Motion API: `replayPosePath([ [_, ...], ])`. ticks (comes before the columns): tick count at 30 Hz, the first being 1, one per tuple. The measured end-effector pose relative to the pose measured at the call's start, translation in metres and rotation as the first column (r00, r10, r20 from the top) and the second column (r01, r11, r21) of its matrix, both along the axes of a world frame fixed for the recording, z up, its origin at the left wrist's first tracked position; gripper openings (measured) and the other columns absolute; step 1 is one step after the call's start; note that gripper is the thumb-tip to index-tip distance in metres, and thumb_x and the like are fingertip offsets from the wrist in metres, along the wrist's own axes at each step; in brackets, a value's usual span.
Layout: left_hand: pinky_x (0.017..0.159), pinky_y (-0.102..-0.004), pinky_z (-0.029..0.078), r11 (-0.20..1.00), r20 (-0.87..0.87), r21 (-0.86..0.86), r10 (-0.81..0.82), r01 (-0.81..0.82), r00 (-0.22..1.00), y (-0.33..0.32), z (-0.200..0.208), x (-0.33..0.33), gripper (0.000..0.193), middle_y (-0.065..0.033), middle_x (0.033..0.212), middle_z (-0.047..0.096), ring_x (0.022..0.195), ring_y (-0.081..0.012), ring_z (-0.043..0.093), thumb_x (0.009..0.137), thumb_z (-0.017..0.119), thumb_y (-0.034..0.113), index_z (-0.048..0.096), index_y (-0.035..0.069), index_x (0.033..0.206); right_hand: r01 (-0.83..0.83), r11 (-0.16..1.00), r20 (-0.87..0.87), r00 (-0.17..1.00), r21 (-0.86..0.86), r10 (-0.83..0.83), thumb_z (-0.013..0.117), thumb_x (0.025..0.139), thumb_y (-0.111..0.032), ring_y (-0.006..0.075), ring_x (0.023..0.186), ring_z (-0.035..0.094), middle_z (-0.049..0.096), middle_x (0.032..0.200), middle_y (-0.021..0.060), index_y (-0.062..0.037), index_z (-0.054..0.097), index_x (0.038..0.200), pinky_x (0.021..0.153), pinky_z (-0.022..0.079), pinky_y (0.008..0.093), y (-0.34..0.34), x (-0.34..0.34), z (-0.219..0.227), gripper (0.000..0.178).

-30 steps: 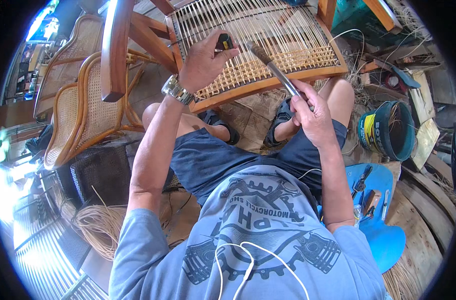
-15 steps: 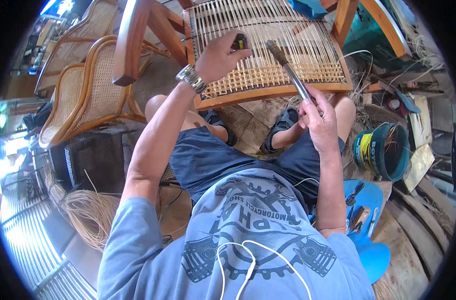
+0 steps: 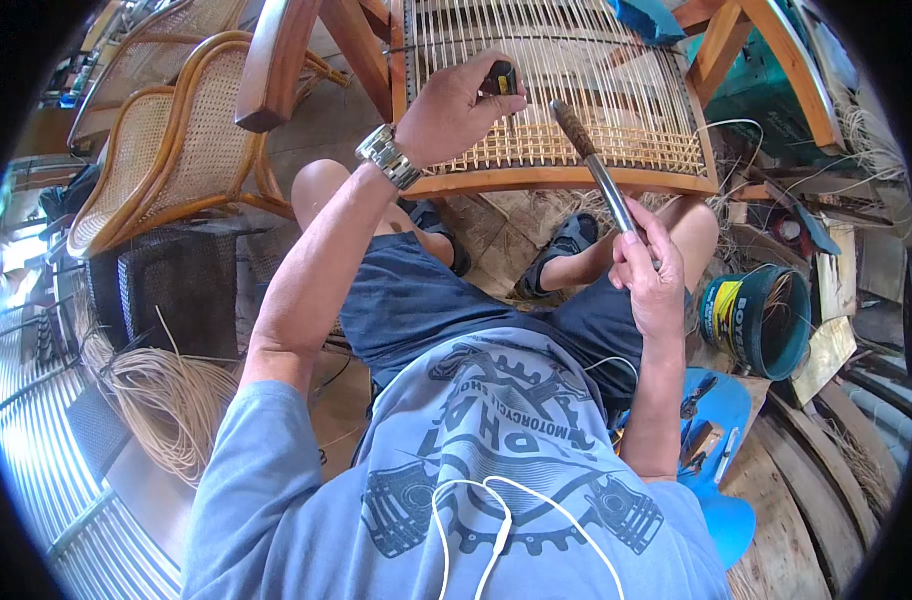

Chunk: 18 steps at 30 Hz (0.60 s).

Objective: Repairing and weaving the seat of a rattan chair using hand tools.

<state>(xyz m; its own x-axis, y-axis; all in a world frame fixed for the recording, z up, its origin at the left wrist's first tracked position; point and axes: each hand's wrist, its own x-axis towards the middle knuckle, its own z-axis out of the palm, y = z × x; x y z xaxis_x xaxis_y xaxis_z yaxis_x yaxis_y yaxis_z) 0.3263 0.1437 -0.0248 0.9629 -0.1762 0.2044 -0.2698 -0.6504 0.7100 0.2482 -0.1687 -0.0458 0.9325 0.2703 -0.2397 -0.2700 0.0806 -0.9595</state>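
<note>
My left hand (image 3: 456, 110), with a steel watch on its wrist, is closed round a screwdriver (image 3: 502, 80) with a black and yellow handle. Its thin shaft points down at the woven cane near the front of a wooden chair seat (image 3: 566, 178). Whether the tip touches the cane, I cannot tell. In my right hand (image 3: 648, 275) is a shiny metal bar (image 3: 608, 185) with a rough brown far end, slanting up and left over the seat's front rail. Pale cane strands (image 3: 576, 60) run front to back across the frame, with a tighter yellowish weave (image 3: 636, 148) along the front.
Rattan chairs (image 3: 201, 150) stand at left, above a coil of cane (image 3: 171, 405). At right are a dark green bucket (image 3: 776, 320), a blue plastic stool (image 3: 721, 500) holding small tools, and wood scraps (image 3: 826, 360). A blue cloth (image 3: 646, 18) lies at the seat's far right.
The screwdriver has tipped so its shaft now shows, pointing down. My right hand has drawn back slightly toward me with the metal bar. The chair sits a little farther right in view.
</note>
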Motion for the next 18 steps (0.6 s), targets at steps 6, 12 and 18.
replayPosePath([
  [6,0.070,-0.0279,0.051,0.999,-0.005,-0.047,-0.011,0.011,1.000,-0.005,0.007,-0.009,0.021,-0.0005,0.088,0.072,0.076,-0.0082,0.064,0.099,0.072,0.023,0.063,0.010,0.113,0.022,0.998,0.022,1.000,-0.054,-0.021,0.054,0.105,-0.009,0.0050,0.060,0.048,0.055,0.080,-0.0006,0.0001,0.054,0.142,0.053,0.041,0.0208,-0.001,-0.015,-0.002,0.039],
  [12,0.069,-0.0235,0.048,0.983,-0.077,-0.156,0.082,-0.093,0.994,0.001,0.005,-0.033,0.020,0.0011,0.094,0.072,0.077,-0.0036,0.056,0.098,0.072,0.016,0.064,0.007,0.115,-0.235,0.959,0.036,0.969,-0.158,0.244,0.057,0.102,-0.007,0.0081,0.075,0.053,0.059,0.088,0.0006,0.0020,0.055,0.138,0.070,0.047,0.0243,0.021,-0.057,0.002,0.037],
  [18,0.071,-0.0253,0.050,0.984,-0.090,-0.156,0.073,-0.086,0.993,-0.005,0.009,-0.033,0.020,-0.0013,0.093,0.073,0.079,-0.0064,0.061,0.097,0.073,0.014,0.064,0.006,0.114,-0.341,0.913,0.143,0.915,-0.223,0.377,0.056,0.101,-0.008,0.0174,0.081,0.063,0.067,0.095,0.0140,0.0032,0.053,0.137,0.077,0.052,0.0327,0.038,-0.055,0.001,0.039],
])
